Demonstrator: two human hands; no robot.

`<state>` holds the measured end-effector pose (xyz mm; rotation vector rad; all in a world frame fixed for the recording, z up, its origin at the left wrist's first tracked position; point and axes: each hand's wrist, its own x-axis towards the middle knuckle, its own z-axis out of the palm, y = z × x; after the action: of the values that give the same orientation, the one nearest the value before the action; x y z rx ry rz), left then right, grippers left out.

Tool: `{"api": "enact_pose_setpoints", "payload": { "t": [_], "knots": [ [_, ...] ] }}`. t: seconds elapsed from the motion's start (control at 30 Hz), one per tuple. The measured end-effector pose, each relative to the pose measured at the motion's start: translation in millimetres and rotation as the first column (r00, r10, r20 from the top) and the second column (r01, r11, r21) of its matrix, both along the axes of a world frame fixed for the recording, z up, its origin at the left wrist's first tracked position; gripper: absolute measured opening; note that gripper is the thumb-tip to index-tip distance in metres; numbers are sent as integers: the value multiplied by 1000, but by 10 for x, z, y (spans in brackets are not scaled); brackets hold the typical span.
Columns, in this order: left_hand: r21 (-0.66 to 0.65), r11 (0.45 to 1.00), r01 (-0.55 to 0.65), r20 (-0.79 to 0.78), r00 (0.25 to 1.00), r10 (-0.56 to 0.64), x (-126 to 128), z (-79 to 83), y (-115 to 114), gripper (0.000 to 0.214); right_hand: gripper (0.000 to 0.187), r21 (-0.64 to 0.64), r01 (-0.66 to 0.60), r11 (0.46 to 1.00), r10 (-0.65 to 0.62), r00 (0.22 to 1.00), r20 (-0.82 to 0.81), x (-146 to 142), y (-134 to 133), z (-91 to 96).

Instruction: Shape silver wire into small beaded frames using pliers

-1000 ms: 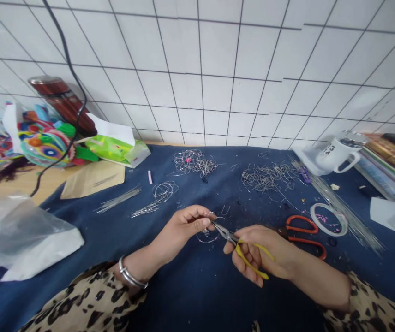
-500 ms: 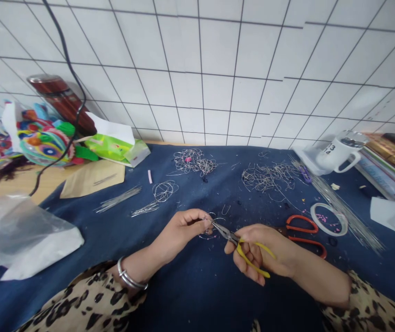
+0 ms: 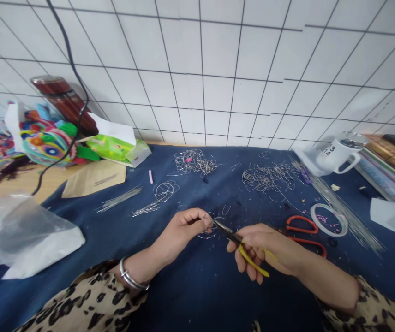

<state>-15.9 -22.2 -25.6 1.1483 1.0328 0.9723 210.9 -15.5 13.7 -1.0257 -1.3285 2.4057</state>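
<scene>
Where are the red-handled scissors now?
In the head view, the scissors lie right of centre on dark blue cloth, partly hidden by the right hand, left of the round translucent dish.

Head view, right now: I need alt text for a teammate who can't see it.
The left hand pinches thin wire, and the right hand holds yellow-handled pliers with their tips close to it. On the dark blue cloth around them lie red-handled scissors, tangled wire and a round dish with small pink pieces.
</scene>
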Motion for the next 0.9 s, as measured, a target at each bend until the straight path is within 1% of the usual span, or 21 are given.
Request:
{"api": "enact_pose_setpoints", "payload": {
  "t": [0.1, 0.23, 0.43, 0.7, 0.8, 0.9],
  "knots": [
    [1, 1000, -8, 0, 1000, 8, 3, -8, 2, 14, 28, 17, 24, 1000, -24, 1000, 13, -4, -8, 7],
    [-4, 1000, -18, 0, 1000, 18, 9, -15, 0, 14, 27, 35, 21, 999, -22, 999, 31, -18, -25, 3],
    [-11, 1000, -18, -4, 1000, 18, 15, -3, -6, 14, 26, 96, 20, 995, -22, 1000, 15, -36, -41, -33],
    [-18, 1000, -3, 12, 1000, 3, 16, -7, -15, 14, 25, 209, 21, 978, -37, 997, 73, -57, -68, -55],
    [-11, 1000, 0, 5, 1000, 0, 15, -9, -18, 14, 25, 233, 14, 972, -39, 994, 102, -65, -73, -33],
    [-13, 1000, -2, 5, 1000, 2, 16, -11, -18, 13, 25, 260, -19, 965, -25, 986, 164, -71, -74, 11]
  ]
}}
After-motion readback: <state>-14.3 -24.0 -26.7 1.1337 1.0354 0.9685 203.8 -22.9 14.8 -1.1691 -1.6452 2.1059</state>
